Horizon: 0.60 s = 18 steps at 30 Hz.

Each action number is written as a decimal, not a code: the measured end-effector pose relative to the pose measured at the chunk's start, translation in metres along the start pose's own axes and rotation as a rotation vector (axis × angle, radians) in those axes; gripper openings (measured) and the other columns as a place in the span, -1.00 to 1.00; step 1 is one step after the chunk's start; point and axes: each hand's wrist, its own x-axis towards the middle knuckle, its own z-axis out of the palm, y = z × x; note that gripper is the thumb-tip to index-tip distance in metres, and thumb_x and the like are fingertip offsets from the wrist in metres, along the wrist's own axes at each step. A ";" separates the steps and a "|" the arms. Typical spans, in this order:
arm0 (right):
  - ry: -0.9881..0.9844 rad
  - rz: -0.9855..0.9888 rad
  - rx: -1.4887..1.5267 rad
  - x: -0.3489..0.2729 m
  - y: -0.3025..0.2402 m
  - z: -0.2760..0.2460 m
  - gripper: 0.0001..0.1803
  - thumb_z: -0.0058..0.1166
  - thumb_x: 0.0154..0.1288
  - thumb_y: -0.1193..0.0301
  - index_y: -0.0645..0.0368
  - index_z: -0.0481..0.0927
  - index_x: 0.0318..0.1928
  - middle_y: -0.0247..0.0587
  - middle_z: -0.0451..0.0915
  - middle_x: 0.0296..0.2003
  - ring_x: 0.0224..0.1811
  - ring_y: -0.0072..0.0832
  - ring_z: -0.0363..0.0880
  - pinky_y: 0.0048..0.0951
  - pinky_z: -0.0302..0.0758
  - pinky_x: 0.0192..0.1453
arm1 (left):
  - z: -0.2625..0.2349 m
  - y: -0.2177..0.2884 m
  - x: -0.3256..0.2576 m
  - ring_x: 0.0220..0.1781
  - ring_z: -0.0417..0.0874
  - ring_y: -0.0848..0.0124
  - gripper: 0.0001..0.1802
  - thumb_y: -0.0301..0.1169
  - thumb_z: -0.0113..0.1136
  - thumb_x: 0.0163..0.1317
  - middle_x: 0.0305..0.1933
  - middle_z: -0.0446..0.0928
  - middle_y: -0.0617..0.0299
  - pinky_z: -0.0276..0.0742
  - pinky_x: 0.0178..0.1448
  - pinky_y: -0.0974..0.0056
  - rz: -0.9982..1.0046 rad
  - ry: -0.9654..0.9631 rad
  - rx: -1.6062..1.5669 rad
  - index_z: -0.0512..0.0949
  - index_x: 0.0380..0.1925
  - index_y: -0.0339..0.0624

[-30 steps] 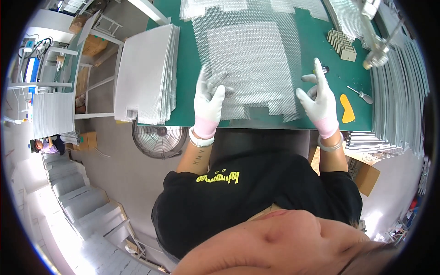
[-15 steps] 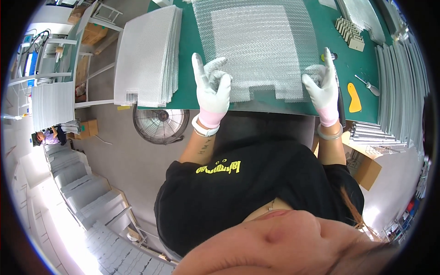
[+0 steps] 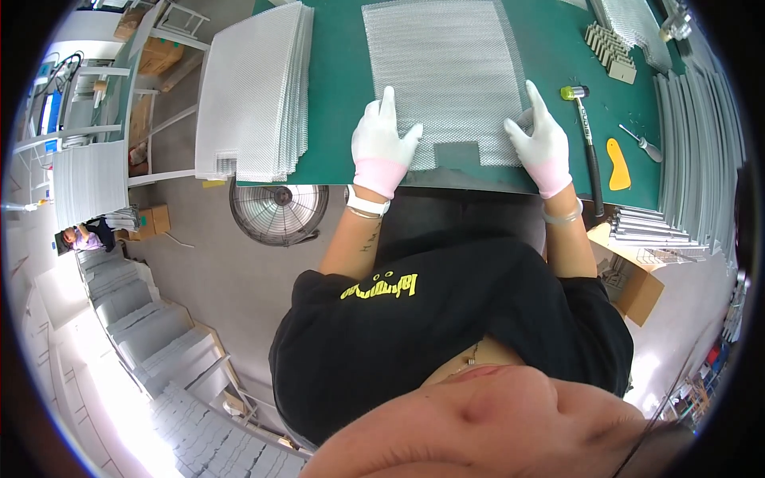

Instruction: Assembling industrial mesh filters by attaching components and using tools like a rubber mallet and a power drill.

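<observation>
A silver wire-mesh sheet (image 3: 446, 80) with a notch in its near edge lies on the green tabletop (image 3: 339, 95). A second edge along its right side suggests another layer, offset slightly. My left hand (image 3: 381, 143), in a white glove with a pink cuff, rests at the sheet's near left edge, fingers stretched out and thumb apart. At the right edge, my right hand (image 3: 543, 142), gloved the same way, has its fingers extended and thumb spread, touching the mesh side. Both hands are open, with neither gripping the sheet.
A stack of similar mesh sheets (image 3: 251, 95) sits on the left. To the right lie a mallet (image 3: 588, 143), a yellow scraper (image 3: 617, 165), a screwdriver (image 3: 644, 145), metal brackets (image 3: 612, 54) and long grey strips (image 3: 689, 151). A floor fan (image 3: 279, 215) stands beyond the table's near edge.
The upper mesh sheet, raised before, has come down onto the sheet beneath. My hands have gone from curled fingers to spread ones, and the mallet is now uncovered.
</observation>
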 end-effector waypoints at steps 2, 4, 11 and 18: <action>0.004 0.001 -0.041 0.000 0.006 0.008 -0.22 0.35 0.16 0.31 0.11 0.39 0.41 -0.09 0.64 -0.27 -0.33 -0.24 0.64 -0.33 0.60 -0.17 | 0.006 -0.004 0.002 0.13 0.57 -0.04 -0.10 -0.12 0.45 0.10 0.12 0.50 -0.16 0.54 0.21 0.07 0.004 -0.001 0.051 0.34 0.36 -0.35; 0.084 -0.142 -0.123 -0.001 0.012 0.013 -0.27 0.35 0.19 0.32 0.10 0.44 0.38 -0.11 0.65 -0.24 -0.39 -0.30 0.60 -0.36 0.59 -0.20 | 0.008 -0.007 0.004 0.13 0.57 -0.04 -0.10 -0.11 0.45 0.09 0.11 0.50 -0.16 0.54 0.21 0.07 0.003 -0.011 0.046 0.34 0.36 -0.35; -0.016 -0.116 -0.113 0.000 0.012 0.009 -0.40 0.28 0.24 0.27 0.05 0.50 0.29 -0.12 0.65 -0.16 -0.15 -0.18 0.66 -0.30 0.61 -0.07 | 0.007 -0.011 0.003 0.13 0.58 -0.02 -0.13 -0.13 0.43 0.11 0.12 0.50 -0.15 0.54 0.21 0.08 0.013 -0.013 -0.010 0.36 0.35 -0.35; -0.007 -0.172 -0.161 0.002 0.017 0.012 -0.42 0.24 0.27 0.24 0.07 0.50 0.28 -0.10 0.63 -0.14 -0.14 -0.15 0.66 -0.26 0.61 -0.05 | 0.010 -0.015 0.002 0.14 0.58 -0.02 -0.15 -0.15 0.43 0.10 0.12 0.51 -0.16 0.54 0.22 0.09 0.040 0.019 0.003 0.37 0.34 -0.37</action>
